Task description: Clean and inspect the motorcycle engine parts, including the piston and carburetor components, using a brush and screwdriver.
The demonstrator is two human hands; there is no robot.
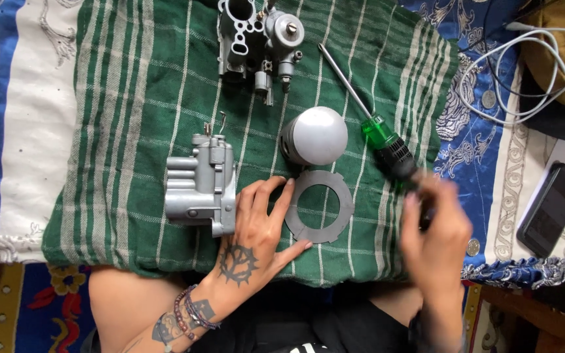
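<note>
A: What was the left hand (256, 229) doing?

B: It lay flat on the green striped cloth (132, 98) with the fingers spread wide, gripping nothing. The fingertips touched the edge of the flat grey ring gasket (344, 209), and the side of the hand rested against the grey metal housing (201, 189).

A: And the right hand (434, 238)?

B: It was blurred, but closed around the black end of the screwdriver (380, 134). The green part of the handle stuck out above the fist, and the long shaft pointed up and to the left across the cloth.

A: What else sat nearby?

B: A rounded silver cap (315, 136) stood just above the gasket, beside the screwdriver handle. A second metal body (256, 39) with ports lay at the top of the cloth. Off to the right were white cables (524, 65) and a dark phone (550, 209) on the patterned blue fabric (479, 144)
</note>
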